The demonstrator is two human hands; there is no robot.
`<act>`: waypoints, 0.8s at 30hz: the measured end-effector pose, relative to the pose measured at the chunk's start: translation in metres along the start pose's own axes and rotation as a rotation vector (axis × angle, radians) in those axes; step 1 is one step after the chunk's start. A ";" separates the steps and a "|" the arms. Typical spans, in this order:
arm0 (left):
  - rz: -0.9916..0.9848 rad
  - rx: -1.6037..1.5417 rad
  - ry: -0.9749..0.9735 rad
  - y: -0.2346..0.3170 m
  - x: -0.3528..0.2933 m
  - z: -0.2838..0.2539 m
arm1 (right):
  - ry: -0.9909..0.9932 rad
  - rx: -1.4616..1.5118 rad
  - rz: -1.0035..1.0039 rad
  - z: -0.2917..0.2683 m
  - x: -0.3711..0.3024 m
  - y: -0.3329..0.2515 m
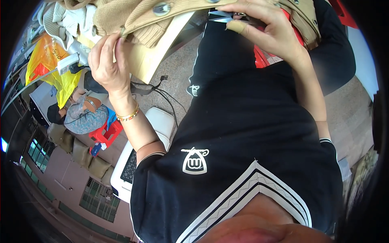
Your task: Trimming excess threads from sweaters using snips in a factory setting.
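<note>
A tan knit cardigan (117, 16) with large buttons (161, 9) spreads across the top of the head view. Its edge is pinched between the thumb and fingers of my left hand (108, 67), close to one button. My right hand (270, 30) holds small thread snips (220, 16) by the cardigan's button band, blades pointing left and spread apart. Yellowish tape (236, 26) wraps my right thumb. The snips' handle is mostly hidden by my fingers. Under the cardigan lies a pale yellow board or sheet (148, 65).
A yellow plastic bag (48, 60) hangs at the left beside a white power adapter (68, 63). Black cables (164, 92) dangle below the work surface. Farther left, another person (87, 115) sits on a red stool (106, 131). White garments (67, 18) lie at the upper left.
</note>
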State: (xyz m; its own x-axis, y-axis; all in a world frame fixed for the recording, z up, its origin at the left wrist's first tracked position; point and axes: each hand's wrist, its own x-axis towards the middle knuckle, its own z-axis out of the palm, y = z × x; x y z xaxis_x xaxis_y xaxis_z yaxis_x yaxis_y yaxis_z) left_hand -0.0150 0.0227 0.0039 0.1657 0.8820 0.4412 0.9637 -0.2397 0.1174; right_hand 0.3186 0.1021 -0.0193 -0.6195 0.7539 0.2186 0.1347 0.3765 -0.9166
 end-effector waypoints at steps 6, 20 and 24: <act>-0.099 -0.062 -0.083 0.016 0.005 -0.001 | 0.143 0.113 -0.337 0.028 0.006 0.048; -0.206 -0.237 -0.051 0.072 0.021 0.043 | -0.043 -0.125 -0.048 0.015 -0.007 0.019; -0.138 -0.156 -0.086 0.073 0.031 0.041 | -0.039 -0.127 -0.011 0.014 -0.007 0.019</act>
State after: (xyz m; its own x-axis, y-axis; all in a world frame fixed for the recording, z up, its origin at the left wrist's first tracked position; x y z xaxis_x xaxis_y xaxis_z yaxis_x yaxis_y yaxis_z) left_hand 0.0694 0.0494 -0.0099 0.0582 0.9404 0.3349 0.9356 -0.1684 0.3103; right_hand 0.3143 0.0966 -0.0427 -0.6504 0.7291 0.2132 0.2231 0.4516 -0.8639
